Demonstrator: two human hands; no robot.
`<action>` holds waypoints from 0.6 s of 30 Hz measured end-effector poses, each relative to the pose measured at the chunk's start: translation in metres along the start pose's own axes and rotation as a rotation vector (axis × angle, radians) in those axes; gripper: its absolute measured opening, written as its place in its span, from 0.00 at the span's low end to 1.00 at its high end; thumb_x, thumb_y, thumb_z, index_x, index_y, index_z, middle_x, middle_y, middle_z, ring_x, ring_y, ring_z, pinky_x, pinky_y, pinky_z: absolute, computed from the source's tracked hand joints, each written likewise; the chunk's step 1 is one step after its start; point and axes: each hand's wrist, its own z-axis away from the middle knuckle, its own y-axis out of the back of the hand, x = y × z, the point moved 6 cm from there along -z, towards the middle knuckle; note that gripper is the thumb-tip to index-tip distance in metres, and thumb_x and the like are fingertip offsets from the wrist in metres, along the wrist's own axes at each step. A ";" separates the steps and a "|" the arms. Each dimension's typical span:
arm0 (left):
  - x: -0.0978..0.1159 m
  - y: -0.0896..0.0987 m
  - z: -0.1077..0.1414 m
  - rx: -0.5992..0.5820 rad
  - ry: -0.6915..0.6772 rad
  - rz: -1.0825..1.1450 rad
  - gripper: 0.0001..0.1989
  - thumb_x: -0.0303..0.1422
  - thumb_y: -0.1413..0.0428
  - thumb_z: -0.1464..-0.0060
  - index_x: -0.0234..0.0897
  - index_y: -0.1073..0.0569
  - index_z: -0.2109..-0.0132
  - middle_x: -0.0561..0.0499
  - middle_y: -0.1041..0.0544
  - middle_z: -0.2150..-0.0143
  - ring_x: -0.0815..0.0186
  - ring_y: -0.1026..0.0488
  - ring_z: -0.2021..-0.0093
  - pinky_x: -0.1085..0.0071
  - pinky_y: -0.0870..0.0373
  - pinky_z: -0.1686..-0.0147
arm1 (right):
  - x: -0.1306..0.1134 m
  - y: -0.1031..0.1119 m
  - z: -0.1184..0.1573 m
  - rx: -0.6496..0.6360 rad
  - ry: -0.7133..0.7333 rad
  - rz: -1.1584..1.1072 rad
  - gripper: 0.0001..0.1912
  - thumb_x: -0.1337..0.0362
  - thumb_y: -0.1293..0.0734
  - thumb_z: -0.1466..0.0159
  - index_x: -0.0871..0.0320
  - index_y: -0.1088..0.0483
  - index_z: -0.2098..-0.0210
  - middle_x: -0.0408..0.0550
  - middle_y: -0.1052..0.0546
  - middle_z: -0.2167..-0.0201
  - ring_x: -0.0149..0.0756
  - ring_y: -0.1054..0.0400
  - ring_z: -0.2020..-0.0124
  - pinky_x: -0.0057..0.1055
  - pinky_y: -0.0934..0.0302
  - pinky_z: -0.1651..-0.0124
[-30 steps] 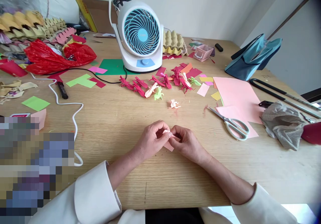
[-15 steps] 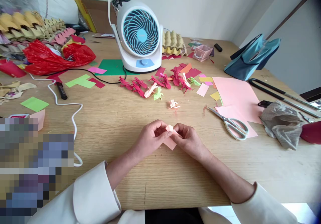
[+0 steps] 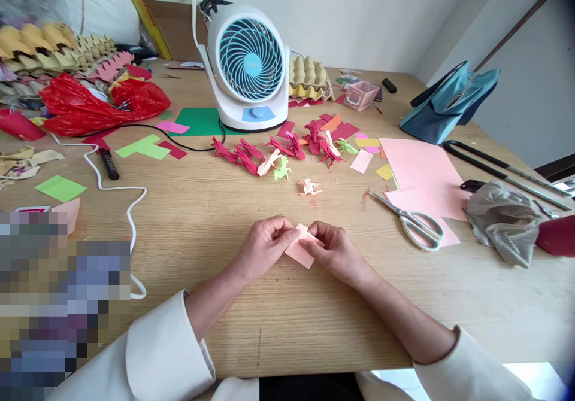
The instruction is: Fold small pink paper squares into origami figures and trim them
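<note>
A small, partly folded piece of pale pink paper [image 3: 300,254] is held just above the table, its upper end creased and its lower end flat. My left hand [image 3: 268,242] pinches its left edge between thumb and fingers. On the other side, my right hand [image 3: 336,249] pinches the right edge, its fingertips partly covering the folds. Beyond both hands lies a small pale pink folded paper figure [image 3: 309,187]. Farther back is a row of several folded figures, mostly dark red [image 3: 246,160], with a light green one [image 3: 282,168] among them.
A white fan [image 3: 252,66] stands at the back. To the right lie scissors [image 3: 415,224] on pink sheets [image 3: 422,170], near a blue bag [image 3: 442,111]. On the left are a red plastic bag [image 3: 103,105], a black marker [image 3: 109,164] and a white cord [image 3: 131,209].
My left thumb and fingers have shifted slightly left along the paper, uncovering more of it. My right hand keeps its pinch in nearly the same place.
</note>
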 end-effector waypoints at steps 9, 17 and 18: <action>-0.004 -0.006 0.001 -0.027 0.022 0.052 0.13 0.40 0.44 0.43 0.34 0.29 0.68 0.53 0.27 0.71 0.69 0.32 0.69 0.74 0.36 0.68 | -0.004 0.000 0.001 0.040 -0.005 0.036 0.14 0.57 0.33 0.40 0.58 0.38 0.74 0.37 0.42 0.79 0.26 0.51 0.76 0.26 0.57 0.74; -0.005 0.001 0.000 0.098 0.052 0.110 0.11 0.37 0.43 0.44 0.34 0.31 0.70 0.55 0.31 0.73 0.71 0.34 0.70 0.76 0.37 0.69 | -0.009 -0.003 0.002 -0.018 0.009 0.148 0.11 0.59 0.35 0.39 0.59 0.37 0.72 0.38 0.39 0.78 0.26 0.48 0.77 0.25 0.55 0.75; -0.004 0.001 0.000 0.089 0.053 0.109 0.11 0.37 0.43 0.45 0.34 0.31 0.70 0.55 0.31 0.73 0.70 0.34 0.70 0.76 0.37 0.69 | -0.009 -0.002 0.002 -0.010 0.011 0.166 0.11 0.59 0.35 0.39 0.59 0.37 0.73 0.37 0.40 0.79 0.26 0.48 0.77 0.25 0.55 0.75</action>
